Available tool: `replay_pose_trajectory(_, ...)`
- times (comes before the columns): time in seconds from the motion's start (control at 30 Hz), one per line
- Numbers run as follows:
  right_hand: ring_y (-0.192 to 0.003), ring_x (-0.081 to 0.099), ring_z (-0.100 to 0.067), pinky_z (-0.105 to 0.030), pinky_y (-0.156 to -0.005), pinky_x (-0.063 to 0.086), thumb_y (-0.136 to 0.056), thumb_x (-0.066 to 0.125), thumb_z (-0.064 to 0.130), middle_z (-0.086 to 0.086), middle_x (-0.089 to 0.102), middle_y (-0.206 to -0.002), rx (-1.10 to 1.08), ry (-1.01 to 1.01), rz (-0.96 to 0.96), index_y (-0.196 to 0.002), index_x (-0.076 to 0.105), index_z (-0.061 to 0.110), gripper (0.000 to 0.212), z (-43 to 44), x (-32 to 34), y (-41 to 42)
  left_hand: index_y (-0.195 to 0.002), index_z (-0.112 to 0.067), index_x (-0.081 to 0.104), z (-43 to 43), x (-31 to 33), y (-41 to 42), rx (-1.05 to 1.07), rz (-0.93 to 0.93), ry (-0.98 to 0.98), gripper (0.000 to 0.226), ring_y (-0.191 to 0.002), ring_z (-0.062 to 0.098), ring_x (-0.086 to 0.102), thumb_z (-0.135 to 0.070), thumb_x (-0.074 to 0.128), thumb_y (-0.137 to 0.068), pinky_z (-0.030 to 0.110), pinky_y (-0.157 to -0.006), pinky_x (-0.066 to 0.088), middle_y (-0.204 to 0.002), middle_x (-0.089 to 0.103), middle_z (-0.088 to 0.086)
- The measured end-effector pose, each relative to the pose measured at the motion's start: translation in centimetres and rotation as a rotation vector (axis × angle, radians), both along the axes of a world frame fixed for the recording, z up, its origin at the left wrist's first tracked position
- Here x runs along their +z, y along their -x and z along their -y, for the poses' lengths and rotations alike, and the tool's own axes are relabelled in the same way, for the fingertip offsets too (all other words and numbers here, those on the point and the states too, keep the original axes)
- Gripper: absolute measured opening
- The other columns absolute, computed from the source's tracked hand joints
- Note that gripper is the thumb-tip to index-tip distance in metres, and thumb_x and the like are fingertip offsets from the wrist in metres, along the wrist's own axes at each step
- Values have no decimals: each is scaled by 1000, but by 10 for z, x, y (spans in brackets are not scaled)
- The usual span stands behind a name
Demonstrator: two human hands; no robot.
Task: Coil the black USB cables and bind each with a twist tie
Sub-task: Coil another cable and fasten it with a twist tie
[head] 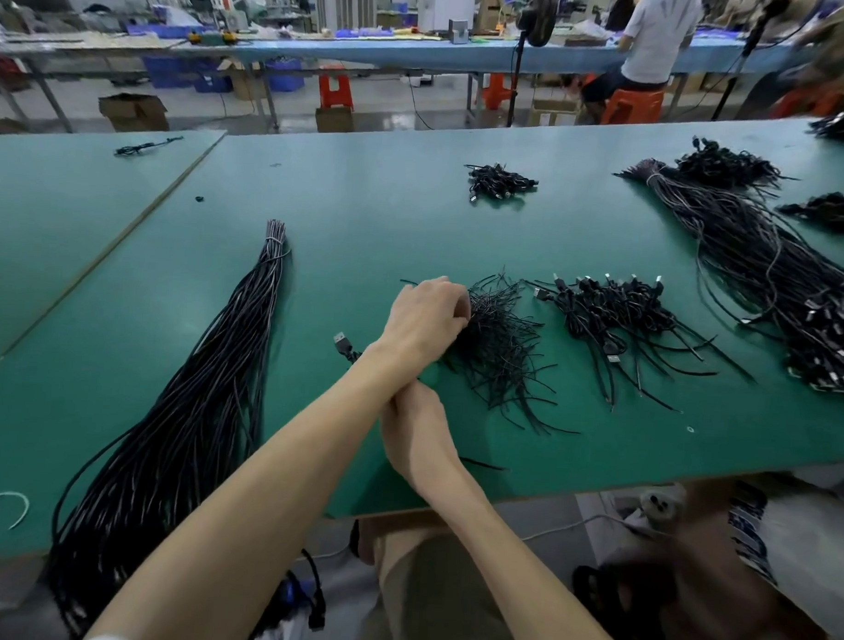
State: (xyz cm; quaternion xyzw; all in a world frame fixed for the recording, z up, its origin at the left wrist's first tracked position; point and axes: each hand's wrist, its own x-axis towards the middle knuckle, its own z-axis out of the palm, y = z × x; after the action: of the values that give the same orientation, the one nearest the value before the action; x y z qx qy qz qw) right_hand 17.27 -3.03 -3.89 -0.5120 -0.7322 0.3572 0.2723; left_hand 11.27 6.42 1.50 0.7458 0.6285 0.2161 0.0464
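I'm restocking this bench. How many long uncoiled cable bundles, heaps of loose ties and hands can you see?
Long bundles: 2 (left bundle, right bundle)
Heaps of ties: 1
Hands: 2 (left hand, right hand)
Total: 5

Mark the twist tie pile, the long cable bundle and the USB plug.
twist tie pile [498,356], head view, heap centre
long cable bundle [207,398], head view, mid-length
USB plug [340,339], head view, metal shell

An orange stool [336,91] and a cardboard box [133,112] stand beyond the green table [366,212].
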Motion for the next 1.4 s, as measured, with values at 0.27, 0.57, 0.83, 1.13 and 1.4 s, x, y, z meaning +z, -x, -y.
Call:
replay_pose_trajectory(0.27,-72,55,-20,-45,-69,46,-108,38,20,3,63,-86,-20,25,-127,-91,55,22,25,1,-5,4,-93,-25,71,39,24,22,87,698,-303,8,-82,8,70,-17,73,-95,18,-78,53,-84,74,-12)
replay_pose_trajectory(0.57,-48,43,2,-19,-47,28,-112,42,30,10,46,-63,-36,-54,-212,-87,57,20,30,0,-3,0,-92,-20,76,103,2,80,75,849,-200,10,-73,17,72,-11,79,-90,33,-74,59,-83,75,-6)
replay_pose_trajectory(0.83,-60,47,-3,-22,-58,32,-111,41,24,9,56,-75,-40,-88,-193,-87,58,18,30,3,-2,0,-94,-22,70,112,-31,82,43,860,-165,22,-76,16,67,-3,79,-87,41,-71,59,-82,70,-4)
replay_pose_trajectory(1.13,-80,57,-15,-33,-70,45,-111,42,20,0,67,-93,-18,-94,-184,-95,64,11,28,4,-4,-1,-106,-11,51,113,-49,77,109,1066,-102,39,-68,12,60,-3,82,-84,26,-65,58,-88,52,3)
replay_pose_trajectory(1.4,-89,61,-21,-40,-81,50,-111,44,19,-3,69,-98,-6,-148,-229,-98,67,8,29,7,0,-2,-118,-4,47,111,-56,81,158,1333,54,65,-77,20,69,-27,88,-72,28,-61,53,-100,60,10)
